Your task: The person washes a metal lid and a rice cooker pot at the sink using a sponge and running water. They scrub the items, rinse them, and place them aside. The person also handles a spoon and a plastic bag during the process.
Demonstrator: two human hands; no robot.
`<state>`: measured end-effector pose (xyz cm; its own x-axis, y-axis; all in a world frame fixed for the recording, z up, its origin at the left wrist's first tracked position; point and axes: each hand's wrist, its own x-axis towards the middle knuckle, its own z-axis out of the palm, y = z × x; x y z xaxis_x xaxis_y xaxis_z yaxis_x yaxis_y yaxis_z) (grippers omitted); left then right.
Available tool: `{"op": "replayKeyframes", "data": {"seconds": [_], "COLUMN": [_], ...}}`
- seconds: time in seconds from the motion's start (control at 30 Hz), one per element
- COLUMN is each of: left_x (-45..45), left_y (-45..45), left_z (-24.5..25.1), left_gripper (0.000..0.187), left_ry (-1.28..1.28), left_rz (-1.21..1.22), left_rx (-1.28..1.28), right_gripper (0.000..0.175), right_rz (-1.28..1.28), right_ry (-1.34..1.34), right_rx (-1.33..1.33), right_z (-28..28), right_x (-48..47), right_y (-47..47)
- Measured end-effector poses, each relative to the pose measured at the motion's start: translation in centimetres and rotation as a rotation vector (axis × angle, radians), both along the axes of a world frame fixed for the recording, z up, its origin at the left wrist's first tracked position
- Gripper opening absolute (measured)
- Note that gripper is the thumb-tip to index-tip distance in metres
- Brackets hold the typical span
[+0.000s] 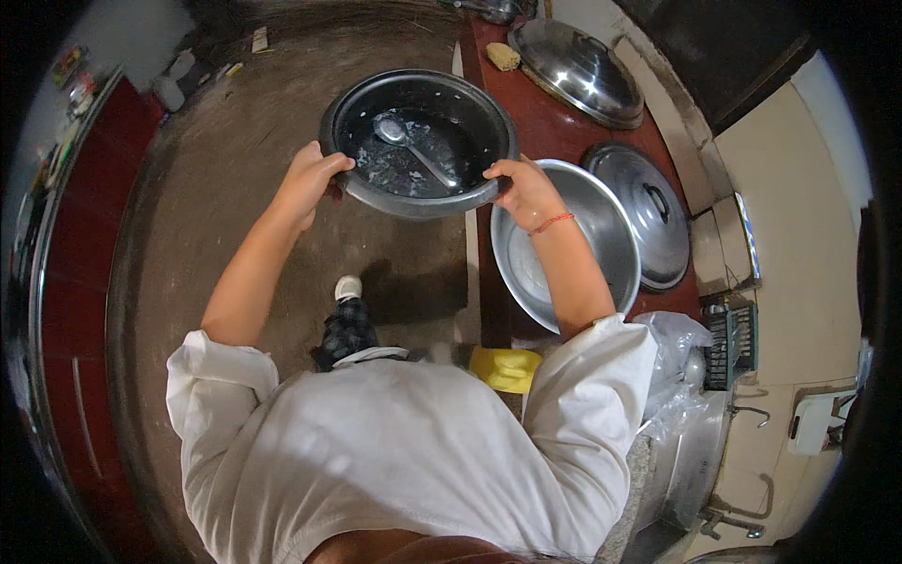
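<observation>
Both hands hold a dark round pot (423,206) by its rim, out in front of me above the floor. My left hand (313,180) grips its left side, thumb over the rim. My right hand (525,187), with a red band at the wrist, grips the right side. A metal spoon (423,156) lies inside the pot, among pale bits and what looks like a little liquid. Below my right hand and forearm stands a large metal basin (518,264) on the dark red counter (564,141); its inside is partly hidden by my arm.
A shiny metal lid (571,70) and a yellow sponge (502,56) lie at the counter's far end. A darker lid (638,211) is beside the basin. Nearer are a yellow container (506,369), plastic bags (669,352), a green rack (731,345) and a sink (687,465). Red cabinets (84,247) stand left.
</observation>
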<state>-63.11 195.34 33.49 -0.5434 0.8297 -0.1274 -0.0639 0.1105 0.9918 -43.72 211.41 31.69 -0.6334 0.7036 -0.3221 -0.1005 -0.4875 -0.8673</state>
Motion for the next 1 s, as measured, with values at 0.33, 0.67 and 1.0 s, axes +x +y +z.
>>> {"op": "replayKeyframes", "data": {"seconds": [0.33, 0.67, 1.0], "left_x": [-7.9, -13.3, -11.9], "left_y": [5.9, 20.1, 33.3], "left_z": [-4.1, -8.3, -11.8], "left_gripper": [0.021, 0.025, 0.035], "left_ry": [-0.008, -0.038, 0.03], "left_rz": [-0.233, -0.48, -0.721], "left_rx": [-0.004, -0.051, -0.158], "right_gripper": [0.023, 0.028, 0.033], "right_rz": [-0.22, -0.487, -0.909], "right_ry": [-0.051, -0.063, 0.014], "right_rx": [-0.019, -0.059, -0.065], "right_z": [-5.5, -8.5, -12.1], "right_x": [-4.5, -8.0, -8.1], "right_y": [0.9, 8.8, 14.5]}}
